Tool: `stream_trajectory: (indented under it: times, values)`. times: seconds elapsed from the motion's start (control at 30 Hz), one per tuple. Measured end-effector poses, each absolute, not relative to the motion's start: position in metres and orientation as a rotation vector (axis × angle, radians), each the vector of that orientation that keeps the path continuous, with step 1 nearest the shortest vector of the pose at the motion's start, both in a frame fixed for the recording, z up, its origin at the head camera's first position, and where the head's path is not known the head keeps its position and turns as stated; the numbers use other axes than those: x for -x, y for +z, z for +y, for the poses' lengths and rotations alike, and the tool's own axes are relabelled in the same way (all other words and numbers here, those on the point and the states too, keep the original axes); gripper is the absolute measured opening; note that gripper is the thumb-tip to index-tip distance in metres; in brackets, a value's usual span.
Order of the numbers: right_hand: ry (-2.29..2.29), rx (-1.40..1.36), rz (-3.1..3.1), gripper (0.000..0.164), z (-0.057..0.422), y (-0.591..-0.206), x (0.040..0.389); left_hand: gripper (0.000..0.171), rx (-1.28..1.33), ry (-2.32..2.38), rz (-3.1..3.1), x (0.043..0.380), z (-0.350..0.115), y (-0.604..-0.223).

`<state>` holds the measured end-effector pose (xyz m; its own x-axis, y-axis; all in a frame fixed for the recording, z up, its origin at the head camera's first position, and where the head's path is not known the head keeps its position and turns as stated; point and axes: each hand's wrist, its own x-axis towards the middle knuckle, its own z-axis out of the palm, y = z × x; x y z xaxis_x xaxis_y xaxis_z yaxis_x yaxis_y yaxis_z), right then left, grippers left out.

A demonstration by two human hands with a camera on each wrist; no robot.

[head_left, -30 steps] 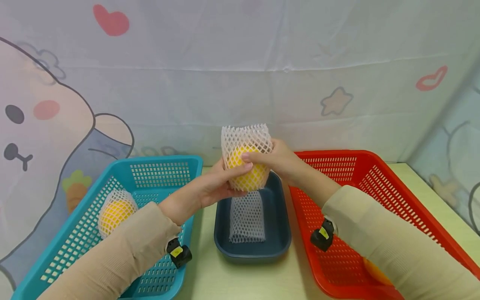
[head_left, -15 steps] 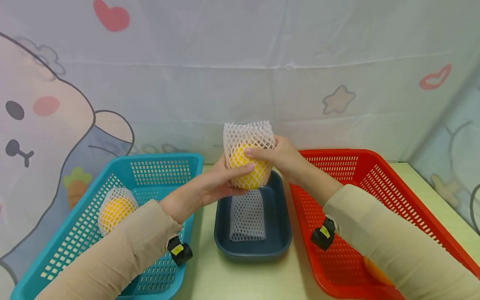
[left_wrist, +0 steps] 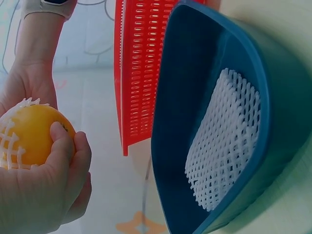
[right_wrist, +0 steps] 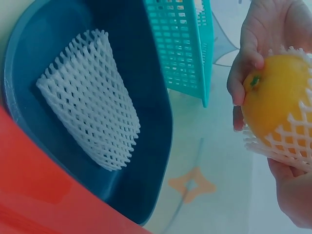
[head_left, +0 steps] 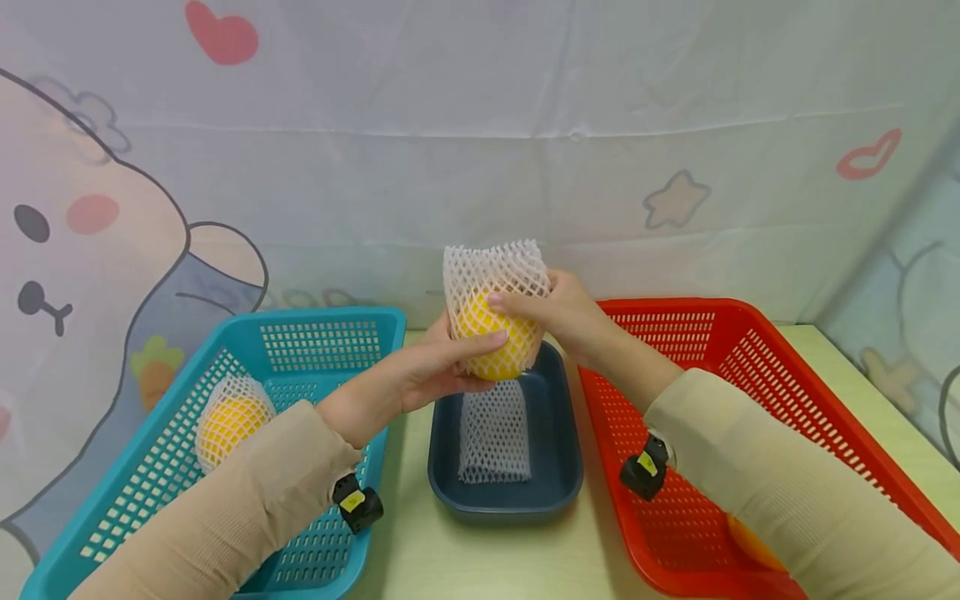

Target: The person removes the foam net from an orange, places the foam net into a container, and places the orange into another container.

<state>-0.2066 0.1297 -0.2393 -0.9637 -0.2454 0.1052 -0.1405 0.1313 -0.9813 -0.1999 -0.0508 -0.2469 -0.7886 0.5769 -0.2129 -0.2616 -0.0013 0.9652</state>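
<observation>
Both hands hold an orange (head_left: 501,363) above the blue basin, inside a white foam net sleeve (head_left: 491,263). The sleeve's loose end stands up past the fruit. My left hand (head_left: 426,367) grips the orange from the left and below, with fingers near its green stem end (right_wrist: 255,81), which pokes out of the net in the right wrist view. My right hand (head_left: 564,321) grips sleeve and fruit from the right, thumb across the front. Fingers behind the orange are hidden in the head view. A second, flat net sleeve (head_left: 493,433) lies in the basin.
The dark blue basin (head_left: 506,505) stands mid-table. On its left is a teal basket (head_left: 330,318) with a netted orange (head_left: 234,425). A red basket (head_left: 667,310) on its right holds an orange fruit (head_left: 750,542), partly behind the right sleeve. A printed curtain (head_left: 465,125) hangs behind.
Over the last second the hands stay nearly in place, rising slightly. The net edge sits a little higher on the orange, so more of its bare underside shows.
</observation>
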Motion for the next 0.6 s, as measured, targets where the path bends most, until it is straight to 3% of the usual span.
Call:
stream_trajectory:
  times: [0.6]
  values:
    - [-2.045, 0.347, 2.281, 0.04, 0.1313, -0.2377, 0.2059, 0.06, -0.317, 1.818, 1.715, 0.1977, -0.0492, -0.2475]
